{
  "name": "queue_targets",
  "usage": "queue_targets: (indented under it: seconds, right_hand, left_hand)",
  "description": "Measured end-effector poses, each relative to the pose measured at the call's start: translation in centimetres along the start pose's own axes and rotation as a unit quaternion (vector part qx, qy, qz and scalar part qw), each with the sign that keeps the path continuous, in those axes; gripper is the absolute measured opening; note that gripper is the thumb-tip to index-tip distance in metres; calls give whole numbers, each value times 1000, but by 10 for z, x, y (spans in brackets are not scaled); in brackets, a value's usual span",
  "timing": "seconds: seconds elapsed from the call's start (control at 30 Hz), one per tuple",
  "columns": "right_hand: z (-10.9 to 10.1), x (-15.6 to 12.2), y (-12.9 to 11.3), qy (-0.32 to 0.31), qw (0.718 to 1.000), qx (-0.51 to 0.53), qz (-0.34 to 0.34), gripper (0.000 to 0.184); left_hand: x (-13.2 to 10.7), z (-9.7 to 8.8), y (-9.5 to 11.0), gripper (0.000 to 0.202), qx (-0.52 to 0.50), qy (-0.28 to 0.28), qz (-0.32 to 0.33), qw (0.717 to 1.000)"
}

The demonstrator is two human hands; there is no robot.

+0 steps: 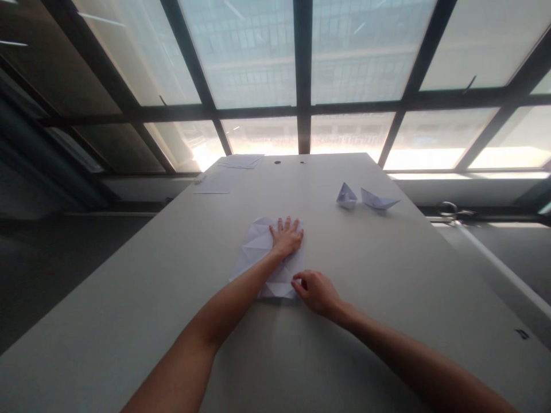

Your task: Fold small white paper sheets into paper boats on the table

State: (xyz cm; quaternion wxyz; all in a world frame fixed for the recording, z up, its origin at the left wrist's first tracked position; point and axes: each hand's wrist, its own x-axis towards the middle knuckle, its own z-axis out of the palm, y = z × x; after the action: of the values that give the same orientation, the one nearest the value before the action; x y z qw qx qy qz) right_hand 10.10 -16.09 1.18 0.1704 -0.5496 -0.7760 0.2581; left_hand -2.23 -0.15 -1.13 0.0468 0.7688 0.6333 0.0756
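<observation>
A creased sheet of white paper (257, 244) lies unfolded on the table, with fold lines running across it. My left hand (287, 236) rests flat on its upper right part, fingers spread. At the sheet's lower right corner is my right hand (316, 291), its thumb and forefinger pinching the paper's edge. The near edge of the sheet lifts slightly off the tabletop. My left forearm covers part of the sheet's middle.
Two folded paper boats, one upright (346, 196) and one longer (379, 200), stand at the back right of the white table (172, 321). Flat paper sheets (219, 181) lie at the back left. Large windows (258, 51) rise beyond the far edge.
</observation>
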Motion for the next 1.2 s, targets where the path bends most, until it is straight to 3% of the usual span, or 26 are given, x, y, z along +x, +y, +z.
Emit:
queue_targets:
  seconds: [0.1,0.2,0.27,0.37,0.47,0.6,0.67,0.77,0.87,0.97,1.07,1.13,1.2]
  right_hand:
    - [-41,35,39,139,987,38,77,30]
    - [-89,76,92,274,948,14,163,42]
    - [-115,99,124,316,928,-3,196,49]
    - [-136,120,156,311,926,-26,213,54]
    - [-144,133,174,285,933,-42,213,54]
    - [-146,141,184,260,944,-62,196,29]
    - [-140,138,178,266,945,-61,180,19]
    - [-116,120,150,275,954,-27,118,16]
    - [-81,88,105,272,960,50,38,17]
    - [-51,54,62,254,962,100,-3,17]
    - [-35,31,37,222,962,152,-38,18]
    - [-32,24,32,176,967,175,-56,26]
    - [-33,23,34,159,968,184,-56,40]
  left_hand:
    - [-2,-2,-9,63,6,-6,-3,1000]
    - [-4,-3,-19,61,8,-19,-8,1000]
    - [-5,-3,-23,60,10,-10,-9,1000]
    - [-6,-1,-26,58,11,5,-10,1000]
    - [-7,1,-26,57,10,15,-2,1000]
    - [-7,3,-26,53,-18,39,44,998]
    - [-5,3,-26,52,-69,54,74,993]
    - [-3,-1,-21,55,-208,89,105,968]
    - [-5,-6,-13,64,-414,94,106,899]
    - [-13,-12,-5,72,-643,-12,94,760]
    - [-20,-17,-1,77,-763,-146,78,625]
    - [-23,-19,-1,76,-790,-191,59,580]
    - [-25,-18,-1,71,-797,-209,35,566]
